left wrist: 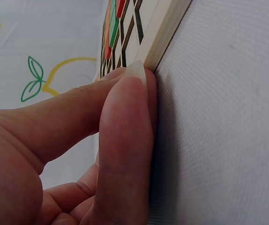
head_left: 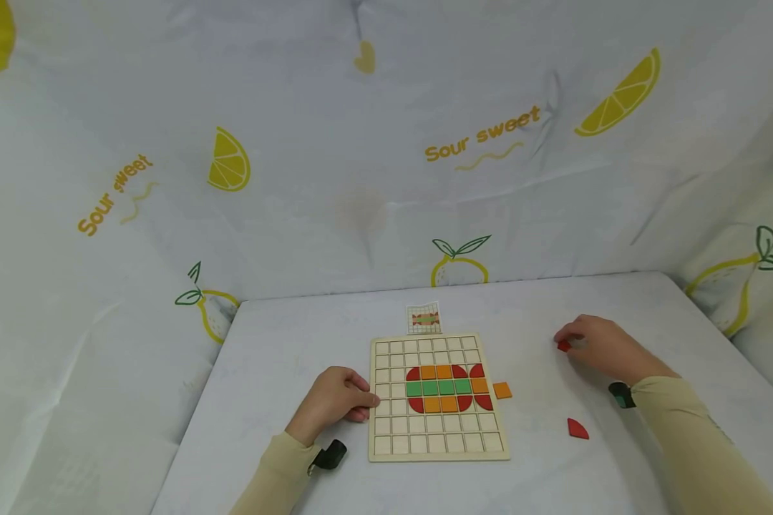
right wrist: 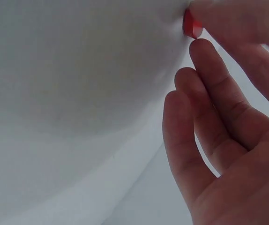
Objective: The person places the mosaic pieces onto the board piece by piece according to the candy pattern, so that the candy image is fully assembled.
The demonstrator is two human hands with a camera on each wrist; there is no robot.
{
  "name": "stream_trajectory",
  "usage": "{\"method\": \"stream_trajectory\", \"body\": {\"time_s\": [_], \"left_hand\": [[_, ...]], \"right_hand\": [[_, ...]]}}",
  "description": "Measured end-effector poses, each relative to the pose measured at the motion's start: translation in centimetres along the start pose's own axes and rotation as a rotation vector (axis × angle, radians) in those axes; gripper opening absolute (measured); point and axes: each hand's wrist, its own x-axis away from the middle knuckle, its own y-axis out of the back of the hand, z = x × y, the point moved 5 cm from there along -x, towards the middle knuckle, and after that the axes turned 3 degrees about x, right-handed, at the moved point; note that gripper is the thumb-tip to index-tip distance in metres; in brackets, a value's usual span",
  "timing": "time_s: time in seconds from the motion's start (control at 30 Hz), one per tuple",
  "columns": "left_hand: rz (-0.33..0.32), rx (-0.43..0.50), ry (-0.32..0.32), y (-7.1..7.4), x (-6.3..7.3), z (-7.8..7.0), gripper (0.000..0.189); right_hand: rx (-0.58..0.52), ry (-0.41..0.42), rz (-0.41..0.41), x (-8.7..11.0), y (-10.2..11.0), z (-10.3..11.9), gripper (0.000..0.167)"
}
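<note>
A wooden grid board [head_left: 401, 424] lies flat, with red, orange and green tiles forming a candy-like pattern in its cells. At its left edge, my left hand [head_left: 338, 399] holds the board's rim between thumb and fingers; the left wrist view shows the thumb tip [left wrist: 134, 72] right at the rim. Well to the right of the board, my right hand [head_left: 602, 347] pinches a small red tile [head_left: 563, 345] close over the table. Fingers partly cover this red tile [right wrist: 190, 24] in the right wrist view, where its full outline is hidden.
An orange square tile [head_left: 502, 390] lies beside the board's right edge. Nearer the front right is a red quarter-round tile [head_left: 577, 428]. Behind the board sits a small pattern card [head_left: 415, 329]. A white cloth covers the table [head_left: 283, 336], and a lemon-print curtain [head_left: 335, 143] hangs behind.
</note>
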Motion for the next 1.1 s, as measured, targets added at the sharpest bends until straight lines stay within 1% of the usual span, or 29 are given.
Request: {"method": "stream_trajectory", "body": {"time_s": [0.13,0.37,0.6,0.8,0.9,1.1], "left_hand": [[-0.002,-0.002,0.005,0.0,-0.1,0.0,0.033],[0.0,-0.001,0.0,0.1,-0.1,0.1,0.033],[0.002,-0.005,0.0,0.1,-0.1,0.1,0.033],[0.0,-0.002,0.009,0.0,-0.1,0.1,0.032],[-0.001,0.001,0.011,0.0,-0.1,0.1,0.032],[-0.004,-0.001,0.012,0.0,-0.1,0.1,0.031]], "right_hand": [[0.003,-0.003,0.007,0.5,0.4,-0.4,0.025],[0.005,0.009,-0.009,1.4,1.0,-0.6,0.023],[-0.001,0.003,-0.022,1.3,0.5,-0.8,0.021],[-0.001,0.005,-0.022,1.0,-0.1,-0.3,0.021],[-0.002,0.006,-0.022,1.1,-0.2,0.0,0.023],[0.006,-0.038,-0.025,1.4,-0.3,0.1,0.031]]}}
